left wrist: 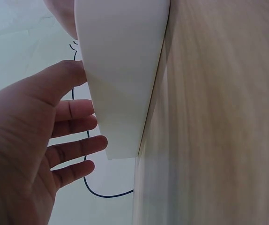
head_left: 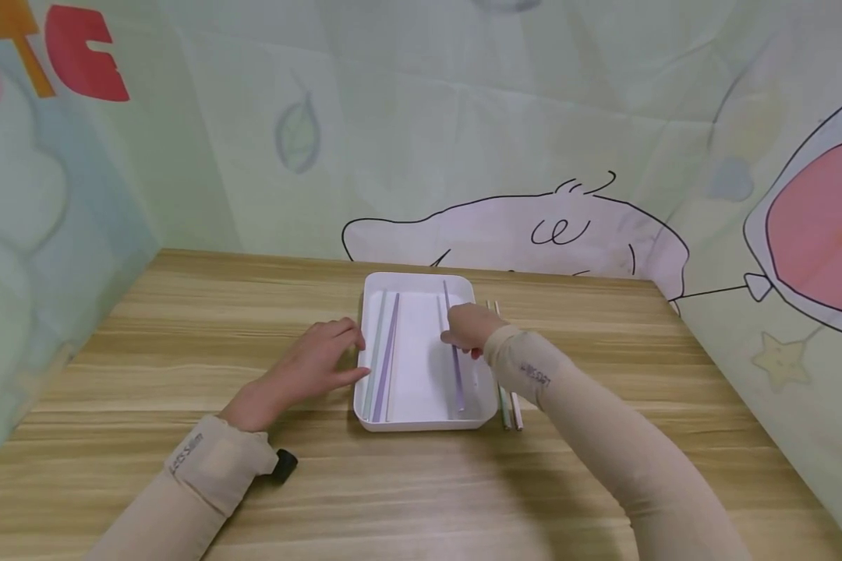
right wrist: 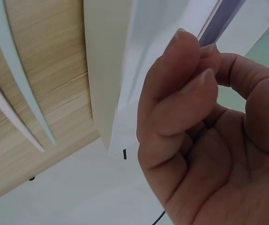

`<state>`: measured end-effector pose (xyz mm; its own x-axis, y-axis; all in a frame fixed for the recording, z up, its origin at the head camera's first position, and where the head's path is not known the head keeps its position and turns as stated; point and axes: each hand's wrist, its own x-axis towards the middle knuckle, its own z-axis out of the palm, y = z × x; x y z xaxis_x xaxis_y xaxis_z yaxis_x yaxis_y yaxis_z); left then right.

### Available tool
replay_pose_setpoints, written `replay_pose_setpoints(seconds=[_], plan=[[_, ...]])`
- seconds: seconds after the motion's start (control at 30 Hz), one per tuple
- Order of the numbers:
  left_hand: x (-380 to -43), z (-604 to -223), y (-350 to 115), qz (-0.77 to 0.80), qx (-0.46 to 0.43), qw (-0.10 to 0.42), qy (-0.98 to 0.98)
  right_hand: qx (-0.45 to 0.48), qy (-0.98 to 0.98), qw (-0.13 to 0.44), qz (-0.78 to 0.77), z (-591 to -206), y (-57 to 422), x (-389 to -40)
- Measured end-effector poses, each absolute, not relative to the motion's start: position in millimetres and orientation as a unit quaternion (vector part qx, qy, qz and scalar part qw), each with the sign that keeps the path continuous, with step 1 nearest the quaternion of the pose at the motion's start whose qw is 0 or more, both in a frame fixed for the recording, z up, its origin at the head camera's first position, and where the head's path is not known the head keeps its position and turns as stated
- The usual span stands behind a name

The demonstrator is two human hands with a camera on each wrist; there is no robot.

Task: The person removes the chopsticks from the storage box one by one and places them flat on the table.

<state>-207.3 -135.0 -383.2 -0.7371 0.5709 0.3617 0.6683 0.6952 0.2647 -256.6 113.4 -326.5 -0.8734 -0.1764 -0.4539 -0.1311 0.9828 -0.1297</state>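
My right hand (head_left: 472, 326) is over the right side of a white tray (head_left: 421, 426), pinching a purple chopstick (head_left: 458, 382) between thumb and fingers. In the right wrist view the other fingers curl in, and part of that chopstick shows behind the fingertips. My left hand (head_left: 312, 362) is at the tray's left wall, thumb and fingers spread and relaxed, fingertips close to the rim. On the tray's left side lie a green chopstick (head_left: 375, 358), a second purple chopstick (head_left: 386, 362) and a pale chopstick (head_left: 391, 382). Another pale chopstick (head_left: 440, 308) lies near my right hand.
To the tray's right, a green chopstick (head_left: 504, 409) and a pink chopstick (head_left: 516, 413) lie on the wooden table (head_left: 309, 491), partly hidden by my right forearm. A printed cloth wall (head_left: 421, 140) rises behind the table and along both sides.
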Motion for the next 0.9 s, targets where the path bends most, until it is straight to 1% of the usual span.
replay_pose_setpoints(seconds=[0.13, 0.3, 0.47, 0.73, 0.9], plan=[[-207, -382, -135, -0.191, -0.338, 0.122, -0.914, -0.072, 0.966, 0.245, -0.045, -324, 119, -258], [-207, -382, -136, -0.19, -0.342, 0.129, -0.911, -0.061, 0.967, 0.245, -0.038, -323, 127, -258], [-206, -383, -136, -0.192, -0.345, 0.133, -0.909, -0.071, 0.967, 0.24, -0.035, -321, 137, -257], [-205, -382, -135, -0.193, -0.34, 0.126, -0.912, -0.086, 0.969, 0.228, -0.034, -320, 149, -255], [-205, -381, -135, -0.196, -0.337, 0.124, -0.913, -0.083, 0.968, 0.231, -0.04, -320, 155, -256]])
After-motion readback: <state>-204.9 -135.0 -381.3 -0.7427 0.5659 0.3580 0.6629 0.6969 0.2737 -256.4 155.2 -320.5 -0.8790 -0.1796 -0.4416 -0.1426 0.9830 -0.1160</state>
